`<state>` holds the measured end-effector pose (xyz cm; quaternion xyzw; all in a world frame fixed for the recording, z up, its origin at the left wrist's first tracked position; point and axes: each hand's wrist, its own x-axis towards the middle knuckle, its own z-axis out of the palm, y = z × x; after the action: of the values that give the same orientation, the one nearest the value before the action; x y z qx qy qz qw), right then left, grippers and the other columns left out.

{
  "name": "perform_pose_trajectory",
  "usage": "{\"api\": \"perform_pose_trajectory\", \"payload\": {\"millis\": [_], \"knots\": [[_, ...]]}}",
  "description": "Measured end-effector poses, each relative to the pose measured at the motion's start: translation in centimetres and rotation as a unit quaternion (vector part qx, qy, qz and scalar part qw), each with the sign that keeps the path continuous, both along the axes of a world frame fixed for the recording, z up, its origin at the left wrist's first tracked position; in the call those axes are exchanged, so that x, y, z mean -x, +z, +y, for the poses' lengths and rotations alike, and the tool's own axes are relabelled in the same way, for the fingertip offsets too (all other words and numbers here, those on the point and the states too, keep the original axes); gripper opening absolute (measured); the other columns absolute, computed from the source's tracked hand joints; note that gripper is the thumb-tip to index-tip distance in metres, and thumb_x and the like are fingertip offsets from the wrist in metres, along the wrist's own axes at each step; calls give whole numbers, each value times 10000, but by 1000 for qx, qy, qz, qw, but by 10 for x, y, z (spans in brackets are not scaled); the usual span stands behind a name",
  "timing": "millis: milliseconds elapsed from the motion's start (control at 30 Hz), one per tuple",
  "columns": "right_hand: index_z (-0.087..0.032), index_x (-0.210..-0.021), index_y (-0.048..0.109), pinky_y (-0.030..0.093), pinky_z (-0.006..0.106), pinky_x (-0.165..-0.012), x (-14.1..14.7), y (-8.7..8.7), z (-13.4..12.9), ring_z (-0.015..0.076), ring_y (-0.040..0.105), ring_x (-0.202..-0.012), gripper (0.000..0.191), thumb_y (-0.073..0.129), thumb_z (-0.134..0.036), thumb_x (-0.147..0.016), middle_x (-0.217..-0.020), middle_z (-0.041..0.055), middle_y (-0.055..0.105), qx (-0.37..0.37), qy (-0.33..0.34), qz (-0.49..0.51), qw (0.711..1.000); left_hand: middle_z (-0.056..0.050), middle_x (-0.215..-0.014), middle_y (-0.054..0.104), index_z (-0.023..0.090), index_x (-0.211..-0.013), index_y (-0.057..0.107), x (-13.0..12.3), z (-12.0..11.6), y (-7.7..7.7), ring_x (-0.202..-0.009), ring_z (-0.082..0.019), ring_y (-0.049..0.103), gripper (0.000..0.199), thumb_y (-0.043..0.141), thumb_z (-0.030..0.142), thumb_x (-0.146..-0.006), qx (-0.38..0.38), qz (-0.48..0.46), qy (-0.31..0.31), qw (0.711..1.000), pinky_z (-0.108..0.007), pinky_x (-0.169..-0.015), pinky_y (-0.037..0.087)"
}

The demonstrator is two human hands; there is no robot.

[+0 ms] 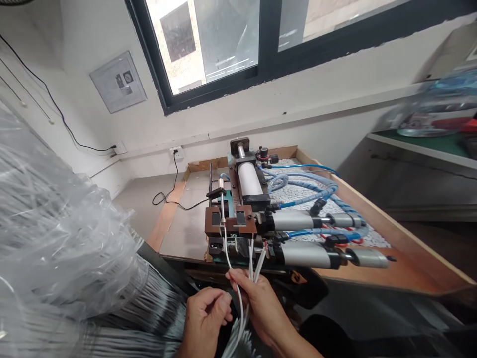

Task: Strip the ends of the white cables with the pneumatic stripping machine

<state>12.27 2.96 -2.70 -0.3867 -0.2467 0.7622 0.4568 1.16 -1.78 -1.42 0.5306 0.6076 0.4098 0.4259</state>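
White cables (260, 263), gripped in right hand (263, 304)

Gap between machine (257, 199) and bundles (139, 298)

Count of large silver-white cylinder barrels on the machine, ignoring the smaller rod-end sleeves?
3: a rear barrel running front to back; a middle barrel and a front barrel, both lying sideways on the right. More could be hidden underneath.

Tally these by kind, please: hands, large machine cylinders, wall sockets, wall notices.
Bare left hand and bare right hand: 2
Large light-grey black-capped metal cylinders: 3
White plastic wall sockets: 2
Pale rectangular wall notice: 1
Total: 8
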Motion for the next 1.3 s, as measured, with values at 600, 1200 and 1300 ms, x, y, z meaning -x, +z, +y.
{"api": "perform_pose_trajectory", "payload": {"millis": [600,1200,1300], "knots": [[-111,-608,587,138,193,-433,-2,-6,-48,41,247,-437,359,594,-468,-649,-485,-31,403,-89,164,-42,981,-103,-848,607,115,-981,570,7,-4,16,-686,-157,566,345,480,360,-756,-37,-169,106,979,-214,-479,443],[-132,-620,609,287,220,-565,-18,-9,-63,109,386,-589,282,597,-412,-654,-594,1,478,-223,119,-199,947,1,-530,546,99,-723,615,6,-22,9,-422,-63,441,211,587,303,-676,-31,-177,109,978,-188,-406,355],[-141,-679,626,269,211,-522,-17,-11,-51,87,355,-539,258,613,-396,-649,-573,-12,471,-160,69,-155,972,-28,-609,583,101,-789,608,6,-16,9,-467,-81,481,244,581,317,-680,-37,-179,137,973,-192,-402,372]]}}
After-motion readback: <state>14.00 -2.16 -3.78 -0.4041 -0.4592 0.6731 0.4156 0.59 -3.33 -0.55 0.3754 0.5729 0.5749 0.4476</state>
